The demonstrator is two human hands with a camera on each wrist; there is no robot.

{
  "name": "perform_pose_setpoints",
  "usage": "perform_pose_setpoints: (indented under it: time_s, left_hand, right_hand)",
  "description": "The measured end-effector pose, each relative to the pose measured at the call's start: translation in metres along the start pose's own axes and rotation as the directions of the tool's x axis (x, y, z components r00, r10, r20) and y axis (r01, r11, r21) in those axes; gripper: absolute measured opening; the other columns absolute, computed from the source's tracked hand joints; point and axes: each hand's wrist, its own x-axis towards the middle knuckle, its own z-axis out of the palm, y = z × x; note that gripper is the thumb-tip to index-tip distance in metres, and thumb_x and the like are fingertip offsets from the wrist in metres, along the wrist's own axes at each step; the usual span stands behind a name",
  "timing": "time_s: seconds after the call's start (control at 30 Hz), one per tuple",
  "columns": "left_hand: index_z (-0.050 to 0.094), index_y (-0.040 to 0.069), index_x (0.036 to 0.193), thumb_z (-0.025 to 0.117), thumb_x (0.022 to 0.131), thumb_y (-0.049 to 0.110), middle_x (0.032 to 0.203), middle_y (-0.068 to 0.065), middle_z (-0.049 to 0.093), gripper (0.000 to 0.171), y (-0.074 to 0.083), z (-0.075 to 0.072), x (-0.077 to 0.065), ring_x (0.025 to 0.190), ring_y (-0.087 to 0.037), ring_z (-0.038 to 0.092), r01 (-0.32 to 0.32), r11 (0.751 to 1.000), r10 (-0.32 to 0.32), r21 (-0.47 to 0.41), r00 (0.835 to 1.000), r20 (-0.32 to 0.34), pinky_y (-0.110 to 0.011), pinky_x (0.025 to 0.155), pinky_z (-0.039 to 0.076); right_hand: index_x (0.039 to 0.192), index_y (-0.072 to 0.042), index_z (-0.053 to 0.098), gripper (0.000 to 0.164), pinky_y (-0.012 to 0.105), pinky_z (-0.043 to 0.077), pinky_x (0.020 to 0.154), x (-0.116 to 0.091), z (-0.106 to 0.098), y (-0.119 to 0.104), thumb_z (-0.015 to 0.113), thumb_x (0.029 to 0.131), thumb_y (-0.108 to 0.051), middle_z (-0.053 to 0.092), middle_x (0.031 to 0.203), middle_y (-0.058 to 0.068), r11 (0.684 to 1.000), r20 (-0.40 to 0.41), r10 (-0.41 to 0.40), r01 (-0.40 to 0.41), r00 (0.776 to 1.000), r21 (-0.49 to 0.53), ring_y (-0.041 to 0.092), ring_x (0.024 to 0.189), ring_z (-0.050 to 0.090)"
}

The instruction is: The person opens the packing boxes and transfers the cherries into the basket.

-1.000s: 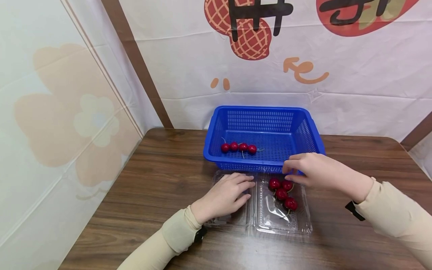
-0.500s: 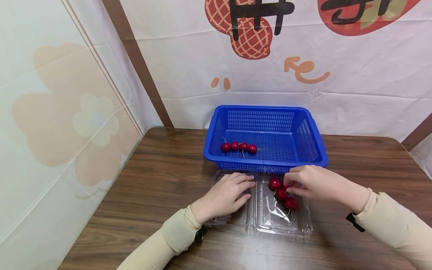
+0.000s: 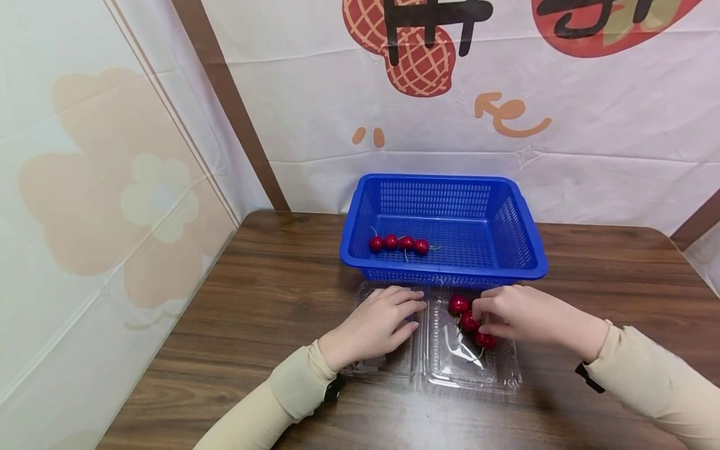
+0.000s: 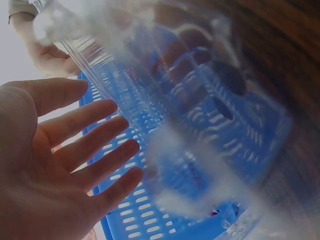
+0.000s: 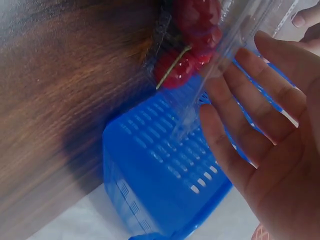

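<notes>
A clear plastic clamshell box [image 3: 458, 369] lies unfolded on the table in the head view. My left hand [image 3: 374, 328] rests on its left half with fingers spread, as the left wrist view also shows. Over the upper right of the other half, my right hand [image 3: 525, 312] reaches down at the red cherries [image 3: 469, 322] lying there. Three cherries show, and the hand covers part of the group. In the right wrist view the right fingers [image 5: 225, 95] look extended beside the box wall, close to the cherries [image 5: 175, 70], with nothing seen in the palm.
Right behind the box stands a blue slotted basket [image 3: 444, 273]. Several cherries [image 3: 421, 247] with stems lie in a row in its left part. A printed cloth [image 3: 309, 112] hangs behind the brown wooden table [image 3: 253, 300].
My right hand has come down and slightly toward me, from above the basket's front rim onto the cherries, now hiding one of them. The left hand has stayed in place.
</notes>
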Motion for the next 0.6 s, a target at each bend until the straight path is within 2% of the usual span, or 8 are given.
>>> perform_pose_setpoints:
  time_s: [0.3,0.6]
  left_hand:
    - [0.063,0.011,0.118,0.054,0.089,0.028,0.127,-0.005,0.058,0.035,0.0,0.001,0.0,0.116,-0.02,0.049,-0.006,1.0,0.007,0.004,1.0,-0.006,-0.039,0.096,0.043]
    - [0.063,0.011,0.118,0.054,0.089,0.027,0.127,-0.006,0.058,0.034,0.0,0.0,0.0,0.117,-0.022,0.049,-0.009,1.0,0.009,0.001,1.0,-0.006,-0.039,0.096,0.043]
  right_hand:
    - [0.083,-0.02,0.066,0.016,0.029,0.051,0.055,0.001,0.006,-0.003,0.075,0.069,-0.024,0.063,0.078,-0.009,0.999,0.035,-0.001,0.002,0.999,-0.033,0.004,0.068,0.054]
    - [0.079,-0.018,0.065,0.022,0.028,0.049,0.053,0.003,0.012,-0.005,0.079,0.062,-0.019,0.059,0.073,-0.008,0.998,0.075,-0.008,0.013,0.997,-0.069,0.002,0.063,0.048]
